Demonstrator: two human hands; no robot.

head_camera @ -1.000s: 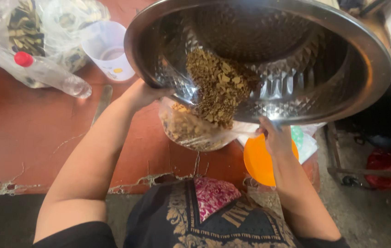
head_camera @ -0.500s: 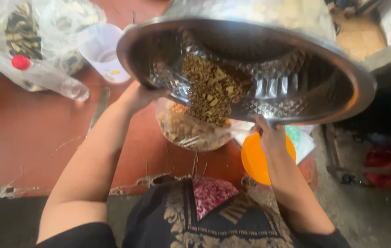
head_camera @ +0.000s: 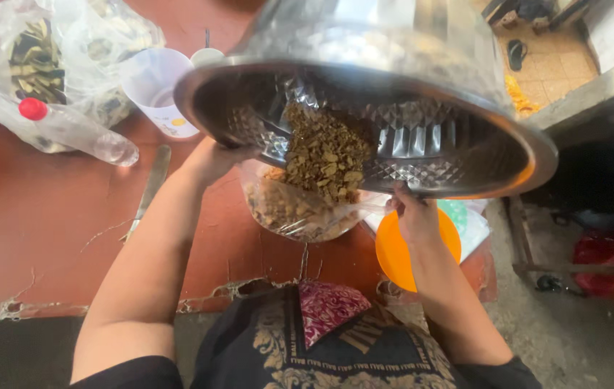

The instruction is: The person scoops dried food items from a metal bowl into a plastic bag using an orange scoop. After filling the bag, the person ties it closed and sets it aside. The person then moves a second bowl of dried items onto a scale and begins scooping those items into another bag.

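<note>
A big steel bowl is tipped steeply toward me, its mouth facing down. A brown crumbly mix slides down its inner wall. Below the rim sits a clear plastic bag partly filled with the same mix. My left hand grips the bowl's rim at the left. My right hand is at the lower rim next to the bag's edge; whether it holds the bowl, the bag or both is hidden.
A red-brown counter with a cracked front edge carries a clear bottle with a red cap, a plastic measuring cup, a knife, clear bags of dark stuff and an orange lid. A red bag lies on the floor at right.
The bowl has tilted steeper and swung up, so its outside now fills the top of the view. The brown mix has slid lower toward the bag.
</note>
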